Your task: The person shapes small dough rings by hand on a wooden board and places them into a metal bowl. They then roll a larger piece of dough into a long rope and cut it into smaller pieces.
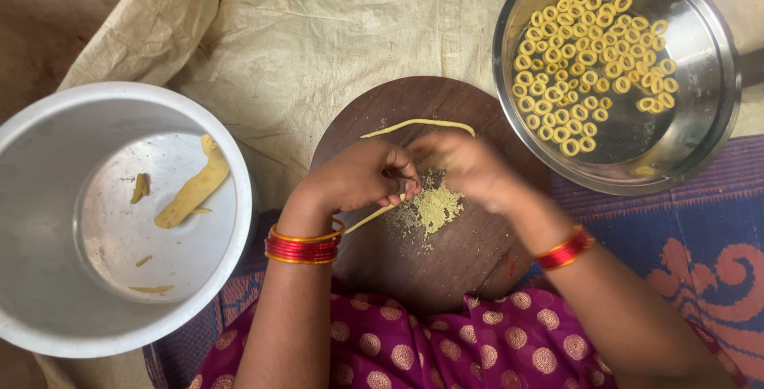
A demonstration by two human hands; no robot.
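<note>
My left hand (362,175) and my right hand (465,168) meet over a round dark wooden board (461,254). The left hand pinches a thin yellow dough rope (368,218) that sticks out below its fingers. The right hand is blurred and touches the same rope at the fingertips. A second thin dough rope (418,124) lies curved on the board just beyond my hands. A small pile of yellowish crumbs (434,207) sits on the board under my hands.
A steel bowl (708,130) at the right holds several small dough rings (593,62). A large pale metal pot (48,222) at the left holds a lump of dough (193,186). A beige cloth (294,31) and a patterned blue mat (692,238) lie underneath.
</note>
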